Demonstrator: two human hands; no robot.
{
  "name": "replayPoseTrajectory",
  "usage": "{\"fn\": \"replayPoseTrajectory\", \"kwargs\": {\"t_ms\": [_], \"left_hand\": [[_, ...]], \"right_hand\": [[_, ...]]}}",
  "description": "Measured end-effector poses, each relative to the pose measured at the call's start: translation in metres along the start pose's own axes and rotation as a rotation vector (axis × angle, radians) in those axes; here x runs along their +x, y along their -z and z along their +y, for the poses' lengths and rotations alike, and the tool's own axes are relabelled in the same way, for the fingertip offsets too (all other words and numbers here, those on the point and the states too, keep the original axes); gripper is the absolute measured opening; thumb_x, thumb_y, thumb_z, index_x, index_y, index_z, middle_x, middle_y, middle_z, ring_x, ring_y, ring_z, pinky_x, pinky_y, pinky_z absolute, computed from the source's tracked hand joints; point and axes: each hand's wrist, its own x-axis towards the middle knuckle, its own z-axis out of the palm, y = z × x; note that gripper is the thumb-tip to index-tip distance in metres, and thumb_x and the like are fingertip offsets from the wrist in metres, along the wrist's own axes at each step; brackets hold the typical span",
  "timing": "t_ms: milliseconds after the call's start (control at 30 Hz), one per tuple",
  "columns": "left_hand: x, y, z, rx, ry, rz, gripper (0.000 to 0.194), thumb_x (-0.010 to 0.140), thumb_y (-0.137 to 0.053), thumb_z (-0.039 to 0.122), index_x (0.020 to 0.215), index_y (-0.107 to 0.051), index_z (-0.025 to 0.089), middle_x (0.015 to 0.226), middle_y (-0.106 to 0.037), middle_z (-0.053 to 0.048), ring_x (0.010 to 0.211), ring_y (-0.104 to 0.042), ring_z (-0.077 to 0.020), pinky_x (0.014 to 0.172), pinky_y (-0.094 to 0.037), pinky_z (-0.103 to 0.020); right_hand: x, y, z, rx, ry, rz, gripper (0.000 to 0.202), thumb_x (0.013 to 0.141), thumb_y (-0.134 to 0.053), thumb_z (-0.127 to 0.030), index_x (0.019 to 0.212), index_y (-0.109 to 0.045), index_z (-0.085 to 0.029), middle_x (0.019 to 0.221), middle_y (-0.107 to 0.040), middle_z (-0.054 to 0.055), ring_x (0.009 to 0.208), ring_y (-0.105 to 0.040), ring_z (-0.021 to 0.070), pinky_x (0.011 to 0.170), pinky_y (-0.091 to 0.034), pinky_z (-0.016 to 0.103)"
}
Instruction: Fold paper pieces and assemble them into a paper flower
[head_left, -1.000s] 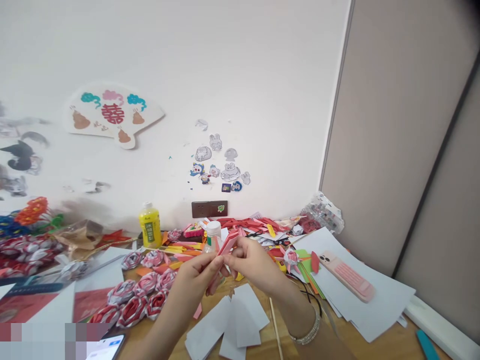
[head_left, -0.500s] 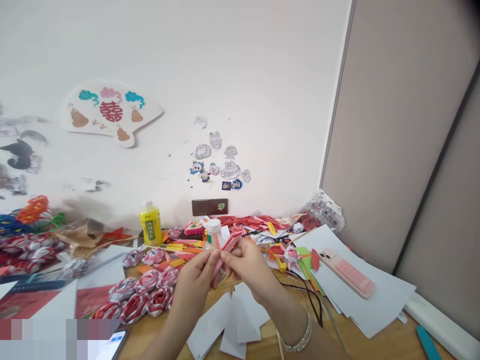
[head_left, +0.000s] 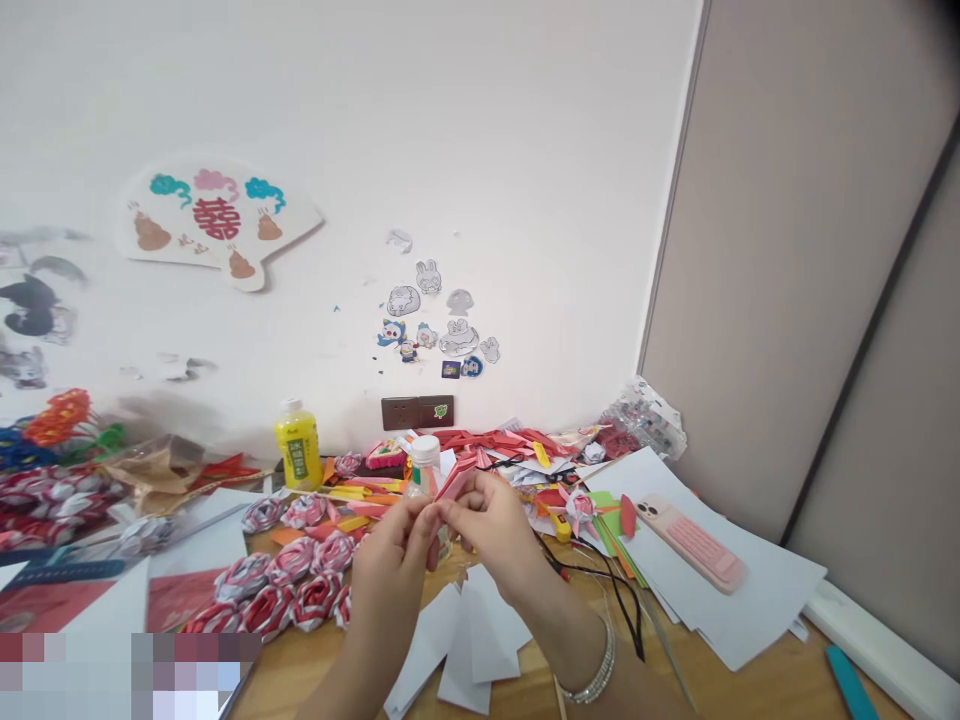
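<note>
Both my hands meet above the middle of the wooden table. My right hand [head_left: 491,525] pinches a folded pink and red paper piece [head_left: 456,480], which sticks up between the thumbs. My left hand [head_left: 397,545] is closed against its lower end, fingertips touching those of my right hand. Behind the folded piece stands a white-capped bottle [head_left: 425,455], partly hidden. Below my hands lie several white paper pieces [head_left: 469,640]. Rolled red, pink and white paper roses [head_left: 292,590] lie to the left of my left hand.
A yellow bottle [head_left: 299,445] stands at the back left. Coloured paper strips [head_left: 510,442] are heaped along the wall. On the right, a pink phone [head_left: 690,542] rests on white sheets [head_left: 750,620], with black cables [head_left: 626,600] nearer my right wrist.
The view has shifted slightly. My left hand has turned a little, and less of the pink paper shows below the fingers. The folded piece is still held.
</note>
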Motion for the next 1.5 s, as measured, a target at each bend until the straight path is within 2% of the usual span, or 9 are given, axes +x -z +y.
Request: {"fn": "replayPoseTrajectory", "kwargs": {"t_ms": [100, 167, 333, 467, 667, 967, 1200, 1367, 1500], "left_hand": [[-0.002, -0.001, -0.002, -0.081, -0.041, 0.079, 0.023, 0.078, -0.050, 0.037, 0.095, -0.047, 0.021, 0.063, -0.062, 0.002, 0.050, -0.056, -0.0132, 0.046, -0.044, -0.024], [-0.001, 0.000, -0.005, 0.096, -0.196, 0.115, 0.024, 0.079, -0.051, 0.032, 0.099, -0.052, 0.020, 0.081, -0.067, -0.005, 0.063, -0.062, -0.0163, 0.056, -0.049, -0.028], [0.002, 0.002, -0.010, 0.482, -0.724, 0.293, 0.028, 0.081, -0.051, 0.017, 0.108, -0.057, 0.018, 0.095, -0.067, -0.009, 0.085, -0.063, -0.0194, 0.075, -0.049, -0.030], [0.002, 0.003, -0.007, 0.538, -0.863, 0.386, 0.040, 0.078, -0.055, 0.010, 0.116, -0.053, 0.021, 0.093, -0.064, -0.006, 0.081, -0.061, -0.0165, 0.076, -0.049, -0.027], [0.005, 0.008, -0.002, 0.461, -0.706, 0.151, 0.031, 0.084, -0.045, 0.015, 0.113, -0.055, 0.016, 0.090, -0.058, -0.007, 0.083, -0.057, -0.0163, 0.070, -0.048, -0.025], [0.010, 0.016, 0.018, 0.280, -0.389, -0.065, 0.025, 0.082, -0.043, 0.026, 0.091, -0.064, 0.017, 0.087, -0.060, -0.007, 0.082, -0.058, -0.0190, 0.068, -0.048, -0.029], [0.010, 0.018, 0.029, 0.105, -0.166, -0.126, 0.022, 0.076, -0.048, 0.036, 0.076, -0.063, 0.021, 0.072, -0.062, -0.003, 0.069, -0.060, -0.0197, 0.057, -0.047, -0.028], [0.008, 0.015, 0.029, -0.012, 0.017, -0.128, 0.025, 0.072, -0.053, 0.043, 0.063, -0.056, 0.020, 0.048, -0.051, 0.004, 0.047, -0.054, -0.0154, 0.041, -0.036, -0.022], [0.006, 0.015, 0.031, -0.099, 0.153, -0.174, 0.028, 0.070, -0.056, 0.045, 0.059, -0.052, 0.020, 0.042, -0.043, 0.008, 0.036, -0.045, -0.0109, 0.036, -0.027, -0.020]], "right_hand": [[-0.001, 0.000, -0.001, 0.045, -0.012, 0.036, 0.016, 0.064, -0.062, -0.026, 0.069, -0.053, -0.015, 0.054, -0.051, -0.004, 0.046, -0.044, 0.0073, 0.042, -0.030, 0.019], [-0.001, 0.000, -0.003, 0.083, -0.022, 0.040, 0.018, 0.062, -0.064, -0.026, 0.070, -0.053, -0.015, 0.055, -0.052, -0.003, 0.047, -0.045, 0.0080, 0.043, -0.030, 0.019], [-0.004, -0.003, -0.004, 0.196, 0.018, 0.030, 0.018, 0.063, -0.064, -0.026, 0.068, -0.051, -0.015, 0.053, -0.049, -0.005, 0.045, -0.044, 0.0071, 0.042, -0.031, 0.019], [-0.006, -0.006, -0.002, 0.235, 0.038, 0.041, 0.019, 0.064, -0.065, -0.027, 0.068, -0.050, -0.015, 0.056, -0.051, -0.004, 0.046, -0.044, 0.0065, 0.043, -0.031, 0.019], [-0.006, -0.005, -0.001, 0.241, 0.066, 0.001, 0.018, 0.067, -0.063, -0.028, 0.071, -0.050, -0.015, 0.054, -0.050, -0.004, 0.047, -0.044, 0.0068, 0.044, -0.032, 0.018], [-0.006, -0.001, -0.004, 0.134, 0.151, -0.023, 0.014, 0.070, -0.060, -0.026, 0.076, -0.052, -0.016, 0.059, -0.051, -0.004, 0.051, -0.047, 0.0077, 0.047, -0.036, 0.019], [-0.004, 0.002, -0.009, -0.085, 0.166, -0.043, 0.012, 0.069, -0.060, -0.023, 0.075, -0.052, -0.017, 0.067, -0.057, -0.001, 0.058, -0.054, 0.0116, 0.054, -0.043, 0.023], [-0.003, 0.007, -0.008, -0.206, 0.182, -0.082, 0.011, 0.071, -0.059, -0.023, 0.076, -0.052, -0.017, 0.071, -0.059, 0.001, 0.064, -0.056, 0.0142, 0.059, -0.045, 0.026], [-0.002, 0.016, -0.011, -0.315, 0.184, -0.202, 0.007, 0.076, -0.055, -0.023, 0.078, -0.054, -0.017, 0.073, -0.059, 0.002, 0.068, -0.057, 0.0151, 0.059, -0.043, 0.026]]}}
